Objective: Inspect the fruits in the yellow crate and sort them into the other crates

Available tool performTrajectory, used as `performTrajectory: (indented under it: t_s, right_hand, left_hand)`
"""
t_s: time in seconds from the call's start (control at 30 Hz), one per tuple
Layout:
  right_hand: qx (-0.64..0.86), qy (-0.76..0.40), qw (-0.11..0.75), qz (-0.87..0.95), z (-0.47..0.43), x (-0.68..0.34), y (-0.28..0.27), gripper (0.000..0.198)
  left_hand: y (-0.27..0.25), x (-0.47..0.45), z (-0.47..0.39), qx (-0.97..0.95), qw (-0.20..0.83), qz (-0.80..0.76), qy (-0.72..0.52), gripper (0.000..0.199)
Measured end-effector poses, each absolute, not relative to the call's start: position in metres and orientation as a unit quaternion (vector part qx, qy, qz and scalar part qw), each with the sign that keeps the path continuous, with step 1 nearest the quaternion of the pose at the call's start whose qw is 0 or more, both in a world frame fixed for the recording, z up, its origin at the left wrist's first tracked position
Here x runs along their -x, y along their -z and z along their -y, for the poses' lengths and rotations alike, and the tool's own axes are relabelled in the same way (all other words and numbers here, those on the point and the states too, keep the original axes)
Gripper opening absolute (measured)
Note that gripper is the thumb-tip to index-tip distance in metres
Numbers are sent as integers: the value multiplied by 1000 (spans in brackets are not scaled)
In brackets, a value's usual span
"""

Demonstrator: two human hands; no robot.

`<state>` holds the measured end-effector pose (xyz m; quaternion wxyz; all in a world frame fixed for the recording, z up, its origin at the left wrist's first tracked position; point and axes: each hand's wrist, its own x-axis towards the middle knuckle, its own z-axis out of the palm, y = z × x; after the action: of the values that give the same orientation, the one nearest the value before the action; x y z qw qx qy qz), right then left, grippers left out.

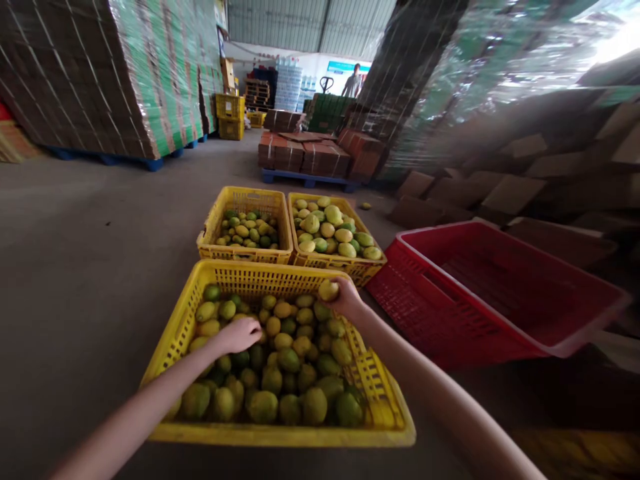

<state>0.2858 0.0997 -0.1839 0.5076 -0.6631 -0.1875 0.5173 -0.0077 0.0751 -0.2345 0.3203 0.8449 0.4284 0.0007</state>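
A large yellow crate [280, 437] full of green and yellow lemons [283, 341] stands right in front of me. At its far right corner my right hand [349, 300] grips a pale yellow lemon [328, 290], raised to about rim height. My left hand [244, 334] is over the lemons left of the middle, its fingers curled together and pointing right. Whatever those fingers may hold is hidden.
Behind the crate stand a yellow crate of small lemons [245, 254] and a yellow crate of bigger lemons [345, 265]. A red crate [430, 300] stands tilted at right. Flattened cartons [305, 155] lie on a blue pallet. Wrapped stacks [155, 73] rise behind; a person [353, 83] stands far back.
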Motion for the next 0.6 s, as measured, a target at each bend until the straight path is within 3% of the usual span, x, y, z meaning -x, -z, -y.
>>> performTrajectory:
  t_s: [0.1, 0.2, 0.27, 0.37, 0.6]
  right_hand:
    - [691, -425, 531, 247, -160, -310, 141, 5]
    - [709, -301, 540, 338, -213, -326, 116, 21]
    - [733, -176, 452, 477, -238, -328, 117, 23]
    - [734, -104, 323, 589, -257, -322, 141, 23]
    - [722, 26, 194, 664, -242, -315, 203, 52]
  left_hand:
    - [255, 18, -70, -838, 291, -453, 84, 30]
    - [261, 16, -67, -856, 270, -423, 125, 31]
    - [260, 13, -66, -877, 223, -404, 132, 34]
    - [256, 12, -69, -894, 174, -392, 130, 32]
    - [253, 17, -71, -892, 150, -406, 132, 30]
